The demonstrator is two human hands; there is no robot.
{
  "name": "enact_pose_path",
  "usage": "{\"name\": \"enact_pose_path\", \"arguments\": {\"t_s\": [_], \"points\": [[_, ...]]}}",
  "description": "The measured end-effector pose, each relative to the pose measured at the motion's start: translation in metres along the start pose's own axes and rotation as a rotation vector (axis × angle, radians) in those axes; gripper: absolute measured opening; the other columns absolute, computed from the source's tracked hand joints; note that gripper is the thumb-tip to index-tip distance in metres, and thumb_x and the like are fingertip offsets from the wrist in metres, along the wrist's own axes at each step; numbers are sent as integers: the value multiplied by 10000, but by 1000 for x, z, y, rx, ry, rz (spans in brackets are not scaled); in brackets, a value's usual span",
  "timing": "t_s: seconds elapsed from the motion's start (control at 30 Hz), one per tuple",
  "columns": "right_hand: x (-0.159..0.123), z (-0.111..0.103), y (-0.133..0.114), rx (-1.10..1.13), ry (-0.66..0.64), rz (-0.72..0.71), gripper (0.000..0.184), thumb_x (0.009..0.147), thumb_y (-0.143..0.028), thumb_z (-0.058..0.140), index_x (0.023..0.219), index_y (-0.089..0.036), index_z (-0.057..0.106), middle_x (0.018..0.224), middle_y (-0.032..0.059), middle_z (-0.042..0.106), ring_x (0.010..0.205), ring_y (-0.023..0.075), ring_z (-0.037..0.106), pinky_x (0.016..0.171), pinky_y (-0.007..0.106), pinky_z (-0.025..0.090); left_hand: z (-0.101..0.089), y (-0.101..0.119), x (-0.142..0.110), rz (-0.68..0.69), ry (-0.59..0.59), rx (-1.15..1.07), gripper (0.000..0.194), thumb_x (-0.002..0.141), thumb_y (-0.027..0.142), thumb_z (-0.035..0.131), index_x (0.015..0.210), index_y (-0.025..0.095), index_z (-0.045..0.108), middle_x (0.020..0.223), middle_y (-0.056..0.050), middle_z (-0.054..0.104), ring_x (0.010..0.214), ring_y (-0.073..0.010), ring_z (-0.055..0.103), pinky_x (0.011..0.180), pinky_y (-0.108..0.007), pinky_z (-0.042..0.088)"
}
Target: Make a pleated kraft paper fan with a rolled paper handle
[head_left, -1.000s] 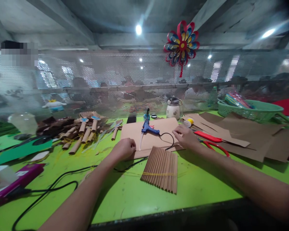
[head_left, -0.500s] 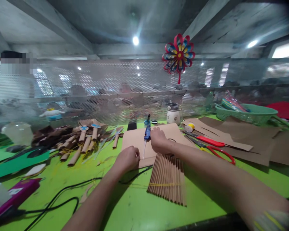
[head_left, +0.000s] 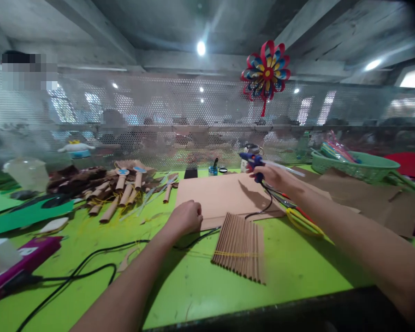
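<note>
My right hand (head_left: pixel 268 175) grips a blue hot glue gun (head_left: pixel 251 160), raised above the right end of a brown paper sheet (head_left: pixel 214 196). A whitish glue stick (head_left: pixel 285 168) pokes out of the gun's back, and its black cord hangs down to the table. At the sheet's lower left corner rests my left hand (head_left: pixel 185 217), its fingers curled in; what is under them is hidden. Between my forearms lies a pleated brown paper fan piece (head_left: pixel 238 249), crossed by a yellow thread.
Rolled paper handles (head_left: pixel 124 193) are piled at the left. A power strip (head_left: pixel 24 267) and black cable lie front left. Yellow-handled scissors (head_left: pixel 302 221) sit under my right forearm. A green basket (head_left: pixel 354 166) stands back right, and a mesh screen (head_left: pixel 152 143) runs behind.
My right hand has lifted the glue gun off the paper sheet and swung it to the right, its nozzle now pointing left. My left hand has stayed at the sheet's corner.
</note>
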State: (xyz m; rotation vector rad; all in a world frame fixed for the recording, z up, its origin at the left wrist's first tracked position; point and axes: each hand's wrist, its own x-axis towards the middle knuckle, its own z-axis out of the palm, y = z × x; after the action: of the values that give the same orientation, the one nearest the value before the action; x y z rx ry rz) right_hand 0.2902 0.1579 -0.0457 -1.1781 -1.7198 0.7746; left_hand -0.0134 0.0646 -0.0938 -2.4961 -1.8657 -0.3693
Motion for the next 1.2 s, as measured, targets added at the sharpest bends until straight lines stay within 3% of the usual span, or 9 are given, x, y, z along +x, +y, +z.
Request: {"name": "enact_pose_path", "arguments": {"t_s": [0.1, 0.2, 0.47, 0.67, 0.77, 0.9, 1.03, 1.13, 1.2], "points": [[-34, -22, 6, 228, -25, 30, 198, 908, -299, 540, 990, -143, 628, 949, 71, 684, 812, 181, 661, 734, 358, 551, -2, 3, 1, -9, -6, -27, 204, 740, 247, 533, 805, 167, 710, 902, -135, 698, 787, -251, 621, 639, -316, 393], [-60, -26, 9, 413, -48, 52, 172, 781, -231, 553, 902, -164, 655, 861, 92, 718, 754, 211, 675, 728, 381, 551, -4, 15, -1, 2, -26, -83, 248, 784, 293, 507, 816, 162, 716, 865, -124, 713, 769, -242, 623, 628, -311, 383], [-91, -1, 12, 694, -91, 90, 219, 728, -212, 604, 929, -170, 679, 861, 69, 720, 720, 190, 665, 744, 356, 541, -1, 55, -11, 107, -170, -260, 468, 866, 549, 431, 802, 183, 717, 774, -71, 716, 671, -187, 605, 593, -286, 365], [-99, 13, 22, 752, -95, 164, 207, 715, -185, 620, 909, -149, 682, 810, 59, 704, 664, 166, 644, 679, 318, 543, 7, 69, -15, -43, -225, -389, 423, 703, 599, 617, 690, 176, 619, 673, -53, 634, 617, -188, 536, 555, -293, 306], [-102, 19, 24, 757, -90, 183, 203, 708, -187, 630, 902, -150, 680, 815, 64, 702, 669, 179, 645, 664, 333, 551, 5, 73, -15, -74, -249, -445, 386, 704, 559, 623, 649, 182, 552, 603, -7, 552, 579, -160, 482, 534, -279, 290], [-103, 22, 22, 745, -68, 173, 208, 704, -189, 650, 906, -158, 688, 815, 59, 704, 679, 178, 645, 685, 330, 559, -8, 68, -14, -89, -267, -657, 362, 723, 519, 626, 665, 174, 531, 626, 11, 541, 582, -140, 479, 543, -263, 316], [-103, 19, 20, 716, -25, 168, 149, 727, -193, 642, 861, -156, 694, 821, 61, 715, 667, 162, 644, 686, 307, 564, -21, 50, -12, -224, -239, -974, 356, 684, 482, 701, 792, 163, 588, 704, -17, 630, 628, -160, 559, 571, -264, 372], [-102, 16, 21, 699, 4, 194, 177, 749, -185, 638, 914, -154, 693, 840, 68, 721, 662, 162, 643, 636, 300, 570, -25, 36, -9, -244, -246, -1030, 386, 659, 453, 735, 883, 155, 635, 762, -47, 680, 679, -188, 604, 615, -288, 413], [-100, 13, 22, 699, 37, 211, 199, 763, -186, 629, 951, -152, 687, 837, 70, 722, 649, 158, 639, 590, 285, 566, -25, 30, -8, -217, -238, -1015, 362, 645, 443, 748, 829, 145, 657, 740, -48, 679, 671, -183, 594, 626, -290, 410]]}}
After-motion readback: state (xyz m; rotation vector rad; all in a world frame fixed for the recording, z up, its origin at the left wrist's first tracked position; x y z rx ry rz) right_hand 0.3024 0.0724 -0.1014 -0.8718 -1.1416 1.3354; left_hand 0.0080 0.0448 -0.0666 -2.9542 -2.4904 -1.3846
